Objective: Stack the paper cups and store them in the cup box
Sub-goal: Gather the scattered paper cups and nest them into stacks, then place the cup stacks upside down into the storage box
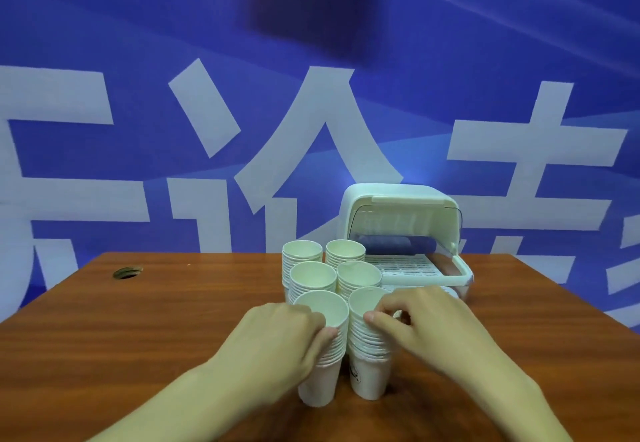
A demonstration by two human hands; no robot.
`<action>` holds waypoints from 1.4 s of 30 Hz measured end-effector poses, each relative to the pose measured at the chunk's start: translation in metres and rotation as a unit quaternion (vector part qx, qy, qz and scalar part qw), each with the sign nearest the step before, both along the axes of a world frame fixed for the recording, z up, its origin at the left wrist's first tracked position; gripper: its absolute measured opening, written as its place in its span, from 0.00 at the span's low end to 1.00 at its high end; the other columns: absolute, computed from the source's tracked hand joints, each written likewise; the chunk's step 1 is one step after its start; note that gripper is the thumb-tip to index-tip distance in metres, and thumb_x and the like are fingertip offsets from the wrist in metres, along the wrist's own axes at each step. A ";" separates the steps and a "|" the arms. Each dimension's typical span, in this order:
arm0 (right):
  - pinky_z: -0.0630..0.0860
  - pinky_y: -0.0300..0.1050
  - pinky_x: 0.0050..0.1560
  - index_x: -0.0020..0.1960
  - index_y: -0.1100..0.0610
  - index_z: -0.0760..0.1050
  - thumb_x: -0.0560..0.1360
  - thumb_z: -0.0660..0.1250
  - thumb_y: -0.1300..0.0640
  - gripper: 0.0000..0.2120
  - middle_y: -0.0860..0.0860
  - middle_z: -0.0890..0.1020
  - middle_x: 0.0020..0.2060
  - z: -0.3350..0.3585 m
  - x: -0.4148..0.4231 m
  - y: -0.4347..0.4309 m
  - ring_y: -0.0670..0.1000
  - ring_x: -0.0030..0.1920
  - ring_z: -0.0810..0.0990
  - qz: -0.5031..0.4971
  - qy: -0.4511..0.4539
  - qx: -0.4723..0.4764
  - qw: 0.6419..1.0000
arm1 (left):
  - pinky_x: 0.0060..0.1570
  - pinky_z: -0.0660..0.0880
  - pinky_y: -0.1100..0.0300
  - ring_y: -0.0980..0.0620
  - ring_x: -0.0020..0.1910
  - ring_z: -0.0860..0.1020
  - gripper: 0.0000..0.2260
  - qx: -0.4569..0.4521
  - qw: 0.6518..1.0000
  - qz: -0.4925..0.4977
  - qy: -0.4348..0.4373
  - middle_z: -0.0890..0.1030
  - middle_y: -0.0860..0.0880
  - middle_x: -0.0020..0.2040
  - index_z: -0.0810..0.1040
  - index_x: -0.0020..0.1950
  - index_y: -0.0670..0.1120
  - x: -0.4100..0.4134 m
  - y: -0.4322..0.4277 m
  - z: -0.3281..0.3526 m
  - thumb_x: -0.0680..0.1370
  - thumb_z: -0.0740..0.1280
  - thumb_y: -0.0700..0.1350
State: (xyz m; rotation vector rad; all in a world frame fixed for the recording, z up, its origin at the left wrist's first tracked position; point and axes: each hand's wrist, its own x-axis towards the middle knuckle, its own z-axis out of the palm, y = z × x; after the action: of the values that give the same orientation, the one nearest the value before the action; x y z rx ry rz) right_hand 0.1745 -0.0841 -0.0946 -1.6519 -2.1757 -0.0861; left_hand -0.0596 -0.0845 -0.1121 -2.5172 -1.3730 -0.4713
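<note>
On the wooden table (138, 337) my left hand (277, 341) is clamping the cup stack (318, 389) farthest from the cup box (398, 199). My right hand (433, 327) is pinching the rim of the neighbouring stack (369, 379)

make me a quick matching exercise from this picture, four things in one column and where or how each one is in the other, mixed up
Things
1. left hand
2. right hand
3. cup box
4. hole

Places or states
a. far left of the table
b. open
c. grips the near right stack
d. grips the near left stack

Pairs: 1-d, 2-c, 3-b, 4-a
</note>
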 end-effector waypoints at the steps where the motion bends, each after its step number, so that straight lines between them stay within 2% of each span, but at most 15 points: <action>1: 0.77 0.47 0.48 0.46 0.40 0.79 0.76 0.59 0.32 0.15 0.40 0.83 0.42 -0.001 0.000 0.000 0.42 0.46 0.79 -0.001 -0.004 -0.010 1.000 | 0.42 0.71 0.51 0.46 0.45 0.76 0.19 -0.008 1.000 -0.007 -0.007 0.75 0.52 0.43 0.66 0.41 0.51 0.000 0.001 -0.002 0.82 0.47 0.62; 6: 0.74 0.44 0.41 0.48 0.40 0.78 0.76 0.59 0.32 0.15 0.42 0.83 0.41 -0.004 -0.003 -0.001 0.44 0.46 0.78 -0.006 -0.022 -0.034 0.999 | 0.48 0.72 0.50 0.49 0.47 0.73 0.17 -0.027 0.999 -0.029 -0.026 0.73 0.53 0.43 0.67 0.42 0.51 -0.001 0.005 -0.010 0.82 0.48 0.60; 10: 0.72 0.45 0.40 0.47 0.39 0.74 0.72 0.54 0.27 0.19 0.42 0.82 0.41 -0.009 -0.003 -0.009 0.45 0.45 0.79 -0.003 -0.033 -0.008 0.999 | 0.47 0.70 0.56 0.53 0.49 0.70 0.18 -0.018 0.998 -0.045 -0.027 0.71 0.55 0.47 0.63 0.45 0.55 -0.002 0.006 -0.022 0.78 0.45 0.68; 13: 0.70 0.48 0.38 0.45 0.45 0.70 0.64 0.56 0.25 0.25 0.42 0.81 0.44 -0.016 -0.002 -0.016 0.46 0.46 0.79 -0.003 -0.059 0.013 0.998 | 0.43 0.67 0.61 0.56 0.49 0.69 0.17 -0.024 0.998 -0.053 -0.036 0.68 0.58 0.48 0.60 0.47 0.57 -0.002 0.008 -0.030 0.73 0.56 0.69; 17: 0.61 0.50 0.34 0.43 0.45 0.59 0.67 0.63 0.37 0.16 0.46 0.78 0.44 -0.029 -0.005 -0.018 0.54 0.43 0.80 0.004 -0.124 0.028 0.992 | 0.38 0.67 0.62 0.58 0.43 0.68 0.18 -0.002 0.996 -0.055 -0.066 0.67 0.59 0.43 0.59 0.44 0.58 0.003 0.009 -0.035 0.69 0.64 0.65; 21: 0.59 0.50 0.34 0.43 0.46 0.60 0.68 0.63 0.41 0.14 0.47 0.78 0.44 -0.029 0.000 -0.014 0.56 0.43 0.79 -0.001 -0.151 0.037 0.988 | 0.37 0.69 0.60 0.57 0.41 0.70 0.18 -0.005 0.996 -0.051 -0.067 0.69 0.59 0.41 0.61 0.42 0.56 0.007 0.010 -0.030 0.68 0.65 0.65; 28: 0.60 0.50 0.36 0.43 0.47 0.61 0.69 0.62 0.41 0.13 0.47 0.79 0.44 -0.026 0.004 -0.015 0.55 0.45 0.79 -0.012 -0.149 0.033 0.988 | 0.36 0.66 0.59 0.54 0.43 0.72 0.19 -0.014 0.998 -0.033 -0.057 0.71 0.57 0.42 0.62 0.43 0.54 0.015 0.006 -0.023 0.68 0.63 0.66; 31: 0.62 0.49 0.34 0.43 0.47 0.62 0.68 0.61 0.39 0.14 0.46 0.80 0.43 -0.019 0.014 -0.021 0.53 0.44 0.79 -0.020 -0.140 0.044 0.989 | 0.37 0.69 0.57 0.54 0.43 0.73 0.19 -0.013 0.997 -0.035 -0.067 0.72 0.56 0.42 0.62 0.42 0.53 0.020 0.006 -0.016 0.67 0.63 0.67; 34: 0.60 0.46 0.30 0.39 0.46 0.62 0.64 0.64 0.38 0.15 0.44 0.76 0.33 -0.001 0.030 -0.022 0.50 0.36 0.78 -0.026 -0.147 0.112 0.982 | 0.34 0.70 0.55 0.54 0.38 0.71 0.19 0.023 0.994 -0.055 -0.087 0.72 0.56 0.40 0.61 0.41 0.55 0.032 0.005 0.004 0.66 0.62 0.67; 36: 0.58 0.43 0.28 0.37 0.45 0.62 0.64 0.65 0.37 0.16 0.43 0.71 0.30 0.017 0.040 -0.019 0.49 0.32 0.72 -0.033 -0.156 0.127 0.979 | 0.29 0.67 0.59 0.55 0.34 0.68 0.19 0.055 0.991 -0.075 -0.098 0.72 0.57 0.37 0.62 0.40 0.56 0.044 0.006 0.023 0.66 0.64 0.67; 37: 0.59 0.42 0.28 0.37 0.45 0.63 0.65 0.65 0.37 0.16 0.43 0.71 0.30 0.027 0.045 -0.017 0.48 0.32 0.70 -0.038 -0.162 0.129 0.978 | 0.28 0.63 0.62 0.56 0.33 0.67 0.19 0.072 0.989 -0.086 -0.100 0.71 0.57 0.36 0.62 0.40 0.56 0.050 0.008 0.034 0.66 0.66 0.67; 39: 0.64 0.44 0.30 0.37 0.47 0.64 0.66 0.64 0.36 0.17 0.45 0.75 0.32 0.047 0.054 -0.010 0.50 0.34 0.74 -0.058 -0.165 0.139 0.975 | 0.27 0.59 0.63 0.56 0.32 0.67 0.19 0.097 0.985 -0.101 -0.104 0.69 0.57 0.34 0.61 0.39 0.57 0.065 0.013 0.054 0.66 0.67 0.65; 42: 0.61 0.45 0.30 0.37 0.49 0.62 0.65 0.65 0.37 0.18 0.48 0.75 0.31 0.074 0.071 0.005 0.53 0.36 0.73 -0.096 -0.167 0.164 0.968 | 0.28 0.64 0.60 0.52 0.34 0.70 0.20 0.120 0.979 -0.113 -0.122 0.72 0.55 0.36 0.63 0.40 0.55 0.087 0.029 0.080 0.65 0.69 0.65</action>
State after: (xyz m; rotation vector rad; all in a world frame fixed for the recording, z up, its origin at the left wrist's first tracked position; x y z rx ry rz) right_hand 0.2460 -0.0793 -0.0201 -1.7410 -2.0741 -0.7872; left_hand 0.0276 -0.0558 -0.0322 -2.4836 -1.0298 -0.9571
